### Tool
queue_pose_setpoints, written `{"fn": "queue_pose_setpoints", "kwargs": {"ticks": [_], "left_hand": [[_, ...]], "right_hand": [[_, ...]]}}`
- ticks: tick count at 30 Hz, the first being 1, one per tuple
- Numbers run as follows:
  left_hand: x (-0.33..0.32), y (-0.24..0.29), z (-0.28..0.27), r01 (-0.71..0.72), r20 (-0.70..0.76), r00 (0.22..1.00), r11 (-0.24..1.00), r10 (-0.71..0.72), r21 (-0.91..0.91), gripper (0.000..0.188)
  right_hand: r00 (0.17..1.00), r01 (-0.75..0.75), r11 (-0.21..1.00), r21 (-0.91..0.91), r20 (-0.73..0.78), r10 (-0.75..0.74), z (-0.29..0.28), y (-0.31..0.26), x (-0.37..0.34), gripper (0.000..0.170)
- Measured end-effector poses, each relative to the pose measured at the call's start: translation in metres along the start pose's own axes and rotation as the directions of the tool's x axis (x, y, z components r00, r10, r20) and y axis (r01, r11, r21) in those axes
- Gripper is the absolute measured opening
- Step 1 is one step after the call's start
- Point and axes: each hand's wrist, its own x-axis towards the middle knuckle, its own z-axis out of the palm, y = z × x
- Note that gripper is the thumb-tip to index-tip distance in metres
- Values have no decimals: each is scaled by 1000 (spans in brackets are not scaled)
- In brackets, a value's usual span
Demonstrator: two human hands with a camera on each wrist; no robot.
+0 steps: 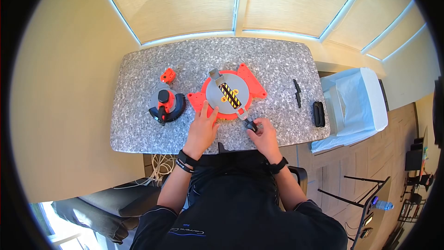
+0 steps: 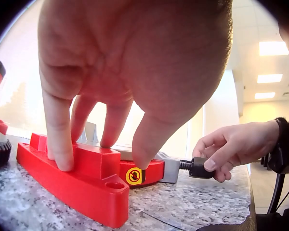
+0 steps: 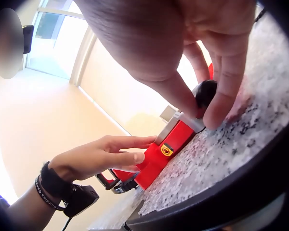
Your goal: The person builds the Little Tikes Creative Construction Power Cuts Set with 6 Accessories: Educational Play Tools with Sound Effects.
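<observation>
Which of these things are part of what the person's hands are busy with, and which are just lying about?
In the job:
red base with grey disc, touched by the left hand
black knob, pinched by the right hand
red-and-black tool, perhaps, given its matching colours

Apparently just lying about:
two black strips
black oblong piece
lined bin
water bottle

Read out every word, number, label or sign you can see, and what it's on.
Black shirt: "Carrera C", rest unclear; small blue word unreadable.
Red base: yellow hand sign, no readable words.
Striped plate: two round yellow signs, too small.
Left wristband: lettering too blurred.
</observation>
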Motion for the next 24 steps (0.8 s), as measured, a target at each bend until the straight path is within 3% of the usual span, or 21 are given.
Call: {"fn": "queue_pose_setpoints", "kwargs": {"ticks": [10,20,24], "left_hand": [[-1,-3,3,-18,-15,1000,1000,18,-1,63],[-1,-2,2,-20,-14,1000,1000,20,-1,63],[-1,0,-1,-12,-3,1000,1000,12,-2,62]], "right_hand": [[998,-61,997,53,10,60,2,6,0,30],[1000,-3,1000,-1,-3,3,-2,-5,0,27],[995,-95,991,95,17,93,0,9,1,28]]}}
